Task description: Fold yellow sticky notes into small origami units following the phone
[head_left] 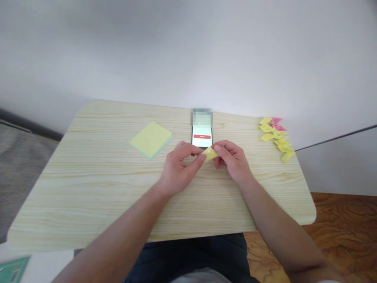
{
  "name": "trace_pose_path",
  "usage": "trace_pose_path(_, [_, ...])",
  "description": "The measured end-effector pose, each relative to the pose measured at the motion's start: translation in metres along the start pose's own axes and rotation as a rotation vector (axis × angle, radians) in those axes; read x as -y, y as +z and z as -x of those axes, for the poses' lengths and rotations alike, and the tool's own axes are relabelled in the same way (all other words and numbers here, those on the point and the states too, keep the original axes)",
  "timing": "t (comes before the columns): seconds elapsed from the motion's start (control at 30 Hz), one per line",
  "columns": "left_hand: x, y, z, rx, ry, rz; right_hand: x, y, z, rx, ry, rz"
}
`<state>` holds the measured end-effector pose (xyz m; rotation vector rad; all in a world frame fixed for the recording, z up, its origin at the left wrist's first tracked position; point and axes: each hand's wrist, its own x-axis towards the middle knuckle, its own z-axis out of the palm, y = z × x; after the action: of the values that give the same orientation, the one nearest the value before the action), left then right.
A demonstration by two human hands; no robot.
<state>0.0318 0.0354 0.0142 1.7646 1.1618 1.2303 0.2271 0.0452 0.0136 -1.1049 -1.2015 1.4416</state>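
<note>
A small folded piece of yellow paper (209, 154) is held between my two hands, just in front of the phone. My left hand (181, 167) pinches its left end between thumb and fingers. On the other end, the thumb and fingers of my right hand (232, 159) are closed. Parts of the paper are covered by my fingertips, so its full folded shape cannot be made out. Beyond my hands lies a phone (202, 131) with a lit screen and a red bar across it.
Left of my hands, yellow sheets (151, 139) lie over green ones on the wooden table (97, 188). Several folded yellow paper pieces (267, 136) and pink ones (277, 122) sit near the right edge. A wall (188, 55) stands behind the table.
</note>
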Motion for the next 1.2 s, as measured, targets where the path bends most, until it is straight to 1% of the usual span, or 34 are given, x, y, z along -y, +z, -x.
trace_pose_path(0.07, [-0.0005,0.0002,0.0005,0.016,-0.049,0.013,-0.0004,0.0017,0.0026,-0.058,-0.099,0.115])
trace_pose_path(0.17, [-0.0014,-0.0001,0.001,0.045,-0.09,0.029,0.0004,0.0029,0.0057,-0.037,-0.172,0.209])
trace_pose_path(0.27, [-0.0011,-0.0005,0.0014,0.069,-0.111,0.05,0.0014,0.0026,0.0064,-0.014,-0.209,0.246])
trace_pose_path(0.5, [-0.0024,-0.0005,0.0004,0.102,-0.11,0.027,0.0024,0.0024,0.0058,0.019,-0.178,0.262])
trace_pose_path(0.7, [-0.0042,0.0006,-0.0007,0.1,-0.147,0.026,0.0048,0.0024,0.0071,0.059,-0.211,0.339])
trace_pose_path(0.87, [-0.0047,0.001,-0.0007,0.111,-0.183,0.04,0.0024,0.0033,0.008,0.053,-0.214,0.351])
trace_pose_path(1.03, [-0.0046,-0.0008,-0.0016,0.171,-0.146,0.081,0.0017,0.0026,0.0076,0.053,-0.18,0.323])
trace_pose_path(1.2, [-0.0012,-0.002,-0.0007,0.181,-0.151,0.121,0.0034,0.0017,0.0063,0.051,-0.114,0.256])
